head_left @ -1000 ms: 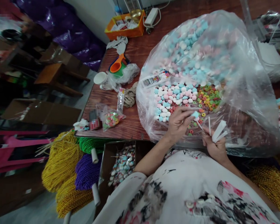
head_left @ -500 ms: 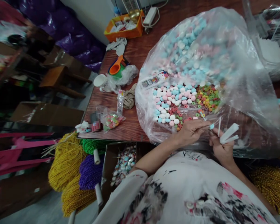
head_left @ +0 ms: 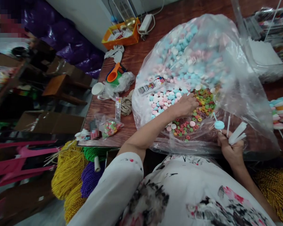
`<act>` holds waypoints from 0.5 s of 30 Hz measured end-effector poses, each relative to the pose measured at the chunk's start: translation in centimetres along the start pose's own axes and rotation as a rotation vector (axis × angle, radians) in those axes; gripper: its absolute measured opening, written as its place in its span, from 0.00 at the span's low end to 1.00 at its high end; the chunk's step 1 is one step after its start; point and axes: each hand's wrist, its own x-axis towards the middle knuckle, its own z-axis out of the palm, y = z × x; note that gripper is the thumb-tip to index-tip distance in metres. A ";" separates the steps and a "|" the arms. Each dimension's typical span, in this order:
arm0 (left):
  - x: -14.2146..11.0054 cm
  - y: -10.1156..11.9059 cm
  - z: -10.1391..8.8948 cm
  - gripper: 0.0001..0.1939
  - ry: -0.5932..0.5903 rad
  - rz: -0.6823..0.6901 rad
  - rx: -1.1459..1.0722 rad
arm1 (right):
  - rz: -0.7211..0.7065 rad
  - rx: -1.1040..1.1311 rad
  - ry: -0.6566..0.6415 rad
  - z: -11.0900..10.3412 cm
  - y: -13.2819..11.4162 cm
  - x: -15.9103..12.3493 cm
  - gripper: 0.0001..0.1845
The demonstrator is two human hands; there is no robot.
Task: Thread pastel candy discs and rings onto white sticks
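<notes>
My left hand (head_left: 187, 105) reaches into the pile on the clear plastic bag, its fingers bent down and closed among the pieces; what they pinch is hidden. Around it lie pastel pink, white and blue rounded candies (head_left: 163, 100) and small coloured rings (head_left: 204, 102). Over the table's front edge, my right hand (head_left: 231, 147) is closed on a bundle of white sticks (head_left: 237, 133). One thin stick in its fingers carries a flat blue candy (head_left: 219, 125), threaded through. Another thin stick (head_left: 228, 125) stands up beside it.
The large plastic bag (head_left: 247, 94) spreads over the wooden table (head_left: 129, 131). Leftward lie a small bag of rings (head_left: 110, 128), a cloth (head_left: 126, 105), an orange scoop (head_left: 113, 74) and a white cup (head_left: 97, 89). Finished candy stacks (head_left: 281, 110) lie right. Bead strands (head_left: 67, 171) hang below.
My left hand has left the right hand and moved forward and left into the pile. The blue candy now sits on the stick in my right hand.
</notes>
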 end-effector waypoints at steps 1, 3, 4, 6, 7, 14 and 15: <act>-0.9 0.4 -0.5 0.03 -0.021 -0.003 -0.009 | -0.015 -0.015 -0.016 -0.1 0.3 -0.1 0.14; -2.9 1.1 -1.5 0.04 -0.016 -0.010 -0.074 | -0.071 -0.052 -0.063 -0.3 1.2 -0.3 0.12; -3.9 1.5 -1.9 0.05 0.050 -0.033 -0.149 | -0.105 -0.067 -0.088 -0.3 1.7 -0.4 0.11; -5.8 2.1 -2.3 0.05 0.216 -0.107 -0.391 | -0.169 -0.093 -0.137 -0.1 2.6 -0.7 0.09; -6.7 2.5 -2.3 0.05 0.298 -0.165 -0.545 | -0.199 -0.108 -0.156 0.1 2.9 -0.8 0.09; -9.6 5.4 -0.3 0.16 0.687 -0.490 -1.273 | -0.367 -0.248 -0.244 1.8 1.3 -0.8 0.13; -9.7 5.7 -0.2 0.16 0.708 -0.501 -1.290 | -0.376 -0.262 -0.250 1.9 0.9 -0.7 0.13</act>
